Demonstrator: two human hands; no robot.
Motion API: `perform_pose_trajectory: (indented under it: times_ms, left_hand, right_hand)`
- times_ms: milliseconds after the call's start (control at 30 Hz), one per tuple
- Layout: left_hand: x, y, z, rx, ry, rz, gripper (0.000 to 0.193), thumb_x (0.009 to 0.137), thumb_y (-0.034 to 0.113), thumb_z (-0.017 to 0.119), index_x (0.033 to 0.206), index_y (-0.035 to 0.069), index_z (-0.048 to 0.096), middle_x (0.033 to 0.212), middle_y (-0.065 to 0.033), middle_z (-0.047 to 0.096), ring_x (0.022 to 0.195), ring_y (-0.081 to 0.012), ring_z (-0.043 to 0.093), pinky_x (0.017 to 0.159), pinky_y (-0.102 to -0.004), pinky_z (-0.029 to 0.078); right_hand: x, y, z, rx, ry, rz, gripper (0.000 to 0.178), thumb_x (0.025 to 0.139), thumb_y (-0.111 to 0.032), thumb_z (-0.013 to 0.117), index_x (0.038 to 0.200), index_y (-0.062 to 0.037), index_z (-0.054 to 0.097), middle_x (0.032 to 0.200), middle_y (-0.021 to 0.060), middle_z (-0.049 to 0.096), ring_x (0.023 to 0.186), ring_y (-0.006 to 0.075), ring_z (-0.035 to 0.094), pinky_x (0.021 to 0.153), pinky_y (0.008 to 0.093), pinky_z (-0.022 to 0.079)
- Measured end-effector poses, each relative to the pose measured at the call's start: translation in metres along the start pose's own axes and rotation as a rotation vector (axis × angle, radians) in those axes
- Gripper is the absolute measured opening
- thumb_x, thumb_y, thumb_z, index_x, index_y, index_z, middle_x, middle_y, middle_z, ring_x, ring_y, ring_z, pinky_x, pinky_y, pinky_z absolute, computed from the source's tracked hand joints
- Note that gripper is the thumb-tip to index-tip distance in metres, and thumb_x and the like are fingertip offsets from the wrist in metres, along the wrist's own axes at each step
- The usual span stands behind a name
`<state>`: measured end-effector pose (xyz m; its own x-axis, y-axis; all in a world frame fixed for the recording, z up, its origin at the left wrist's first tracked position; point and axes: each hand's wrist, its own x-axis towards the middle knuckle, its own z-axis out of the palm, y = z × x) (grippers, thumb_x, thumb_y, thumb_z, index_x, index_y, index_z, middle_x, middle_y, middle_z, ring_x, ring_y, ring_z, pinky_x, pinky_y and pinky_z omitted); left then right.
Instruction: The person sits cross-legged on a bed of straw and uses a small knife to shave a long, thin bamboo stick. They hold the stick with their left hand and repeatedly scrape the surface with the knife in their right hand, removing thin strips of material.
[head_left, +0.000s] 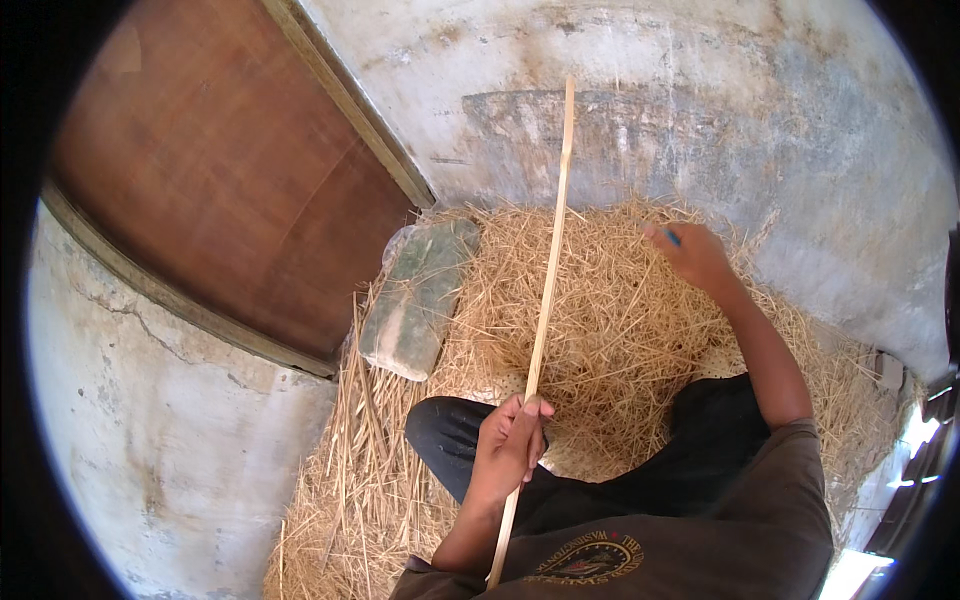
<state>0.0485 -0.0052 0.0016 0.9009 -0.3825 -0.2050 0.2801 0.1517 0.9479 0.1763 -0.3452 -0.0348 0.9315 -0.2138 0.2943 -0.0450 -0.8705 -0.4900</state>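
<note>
A long pale strip [553, 260], which looks like split bamboo or wood, runs from my lap up toward the wall, with a slight bend near its far end. My left hand [510, 440] is closed round it close to my body. Farther off to the right, my right hand [692, 256] is curled above the straw. A small blue piece [672, 237] shows at its fingers; most of that object is hidden in the hand. The right hand is apart from the strip.
Dry straw-like shavings [620, 320] cover the floor around my crossed legs. A greenish stone slab [425, 290] lies at the left, beside several loose thin strips [370, 440]. A brown door panel [230, 180] stands behind it, next to a stained plaster wall [720, 120].
</note>
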Motion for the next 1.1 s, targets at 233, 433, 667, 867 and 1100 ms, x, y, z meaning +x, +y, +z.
perform_pose_trajectory:
  times_ms: [233, 433, 667, 867, 1100]
  left_hand:
    - [0.003, 0.009, 0.012, 0.109, 0.019, -0.014, 0.024, 0.102, 0.021, 0.041, 0.103, 0.002, 0.056, 0.05, 0.0055, 0.039, 0.039, -0.0018, 0.031, 0.038, -0.0198, 0.024]
    - [-0.005, -0.003, 0.013, 0.223, 0.015, 0.049, 0.023, 0.101, 0.021, 0.043, 0.105, 0.002, 0.057, 0.054, 0.0089, 0.038, 0.043, 0.001, 0.03, 0.04, -0.0177, 0.021]
    - [-0.012, 0.002, 0.014, 0.282, 0.025, 0.038, 0.021, 0.101, 0.019, 0.044, 0.104, 0.003, 0.058, 0.059, 0.0095, 0.037, 0.052, 0.0009, 0.03, 0.047, -0.0191, 0.022]
    - [-0.011, -0.006, 0.011, 0.236, 0.001, 0.061, 0.022, 0.101, 0.021, 0.043, 0.103, 0.003, 0.056, 0.059, 0.0094, 0.036, 0.052, 0.0008, 0.029, 0.047, -0.0187, 0.022]
    - [-0.012, -0.013, 0.014, 0.115, -0.075, 0.02, 0.024, 0.102, 0.023, 0.041, 0.102, 0.002, 0.053, 0.058, 0.0078, 0.037, 0.049, -0.0005, 0.031, 0.046, -0.019, 0.025]
  right_hand:
    - [-0.092, -0.106, 0.002, 0.102, -0.222, -0.528, 0.065, 0.077, -0.073, 0.052, 0.065, -0.0105, 0.063, 0.051, 0.0093, 0.056, 0.047, 0.0276, 0.058, 0.045, 0.0397, 0.044]
    - [-0.083, -0.1, 0.021, 0.015, -0.077, -0.484, 0.062, 0.076, -0.07, 0.058, 0.057, -0.0107, 0.053, 0.044, 0.0062, 0.047, 0.038, 0.0236, 0.052, 0.039, 0.0359, 0.039]
    - [-0.082, -0.098, 0.022, 0.009, -0.058, -0.526, 0.065, 0.074, -0.073, 0.057, 0.057, -0.0102, 0.057, 0.043, 0.0065, 0.049, 0.038, 0.0242, 0.053, 0.039, 0.0363, 0.041]
    - [-0.097, -0.105, 0.028, 0.045, -0.052, -0.627, 0.067, 0.073, -0.075, 0.055, 0.06, -0.0089, 0.06, 0.044, 0.0057, 0.049, 0.037, 0.0238, 0.052, 0.038, 0.0357, 0.039]
    - [-0.057, -0.072, 0.029, -0.124, 0.048, -0.64, 0.066, 0.076, -0.076, 0.052, 0.057, -0.0124, 0.051, 0.044, 0.0008, 0.043, 0.036, 0.0162, 0.044, 0.035, 0.031, 0.034]
